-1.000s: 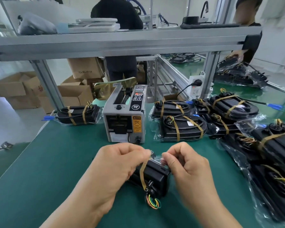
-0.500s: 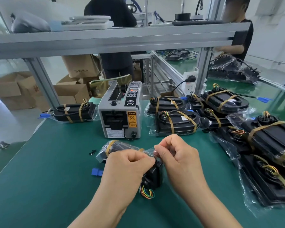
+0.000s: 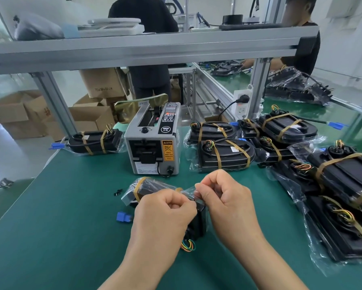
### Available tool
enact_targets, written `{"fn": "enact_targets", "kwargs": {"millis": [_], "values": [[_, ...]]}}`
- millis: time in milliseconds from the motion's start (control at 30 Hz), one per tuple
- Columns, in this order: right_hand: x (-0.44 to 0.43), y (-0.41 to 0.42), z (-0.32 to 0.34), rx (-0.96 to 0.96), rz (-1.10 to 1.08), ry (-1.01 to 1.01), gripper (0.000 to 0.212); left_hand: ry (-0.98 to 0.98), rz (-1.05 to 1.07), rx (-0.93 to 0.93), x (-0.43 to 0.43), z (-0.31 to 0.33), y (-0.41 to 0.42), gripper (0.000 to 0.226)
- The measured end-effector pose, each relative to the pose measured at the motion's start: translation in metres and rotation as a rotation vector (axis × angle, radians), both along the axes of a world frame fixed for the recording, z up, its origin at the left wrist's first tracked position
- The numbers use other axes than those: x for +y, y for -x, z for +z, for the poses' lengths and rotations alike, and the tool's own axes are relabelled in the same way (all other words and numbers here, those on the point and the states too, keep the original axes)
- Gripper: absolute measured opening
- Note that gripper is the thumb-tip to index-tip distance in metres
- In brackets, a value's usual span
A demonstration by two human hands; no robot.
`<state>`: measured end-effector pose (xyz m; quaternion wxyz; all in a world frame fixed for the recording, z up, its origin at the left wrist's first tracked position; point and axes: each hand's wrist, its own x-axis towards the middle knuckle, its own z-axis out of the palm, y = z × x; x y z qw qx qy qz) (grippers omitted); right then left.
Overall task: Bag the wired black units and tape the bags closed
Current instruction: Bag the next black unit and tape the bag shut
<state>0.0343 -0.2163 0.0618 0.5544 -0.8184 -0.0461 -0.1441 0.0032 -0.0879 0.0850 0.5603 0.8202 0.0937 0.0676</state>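
Both fists curled above the table (image 3: 60,216): left hand (image 3: 165,212) and right hand (image 3: 226,197) each keep a narrow pinch grip on the clear bag (image 3: 188,190) over the black unit (image 3: 199,222).

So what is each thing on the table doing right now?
left hand, pinching the clear bag.
right hand, pinching the same bag.
clear bag, wrapped round the black unit, no tape seen on it.
black unit, banded, coloured wires at its near end.
tape dispenser, upright.
plug, in the socket.
blue connector, lying on the mat.
bagged units, lying flat, right side.
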Motion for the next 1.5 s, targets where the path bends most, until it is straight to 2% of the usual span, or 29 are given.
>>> {"fn": "enact_targets", "kwargs": {"millis": [367,500,700,833,933,1100,1200,1333,1500], "values": [[-0.002,0.0,0.0,-0.01,0.008,0.006,0.019,-0.147,0.013,-0.031,0.0,-0.004,-0.002,0.011],[-0.002,0.0,0.0,-0.011,0.006,-0.003,0.02,-0.139,0.037,-0.047,0.006,-0.006,-0.006,0.025],[-0.003,0.0,0.002,-0.009,0.006,-0.003,0.02,-0.132,0.022,-0.019,0.015,-0.005,-0.017,0.013],[-0.005,0.003,0.008,0.081,0.072,-0.054,0.018,-0.141,-0.011,0.001,0.017,-0.005,-0.021,0.012],[-0.007,0.002,0.012,0.184,0.117,-0.025,0.029,-0.138,-0.025,0.019,0.019,-0.005,-0.024,0.011],[-0.014,-0.002,0.016,0.344,0.302,-0.184,0.013,-0.107,-0.06,0.026,0.021,-0.004,-0.024,0.013],[-0.018,-0.004,0.02,0.354,0.346,-0.099,0.018,-0.093,-0.068,0.032,0.021,-0.005,-0.024,0.013],[-0.011,-0.003,0.022,0.22,0.241,0.241,0.021,-0.087,-0.055,0.041,0.022,-0.006,-0.024,0.011],[-0.005,-0.001,0.008,0.172,0.17,0.098,0.021,-0.08,-0.075,0.036,0.024,-0.004,-0.022,0.008]]}}
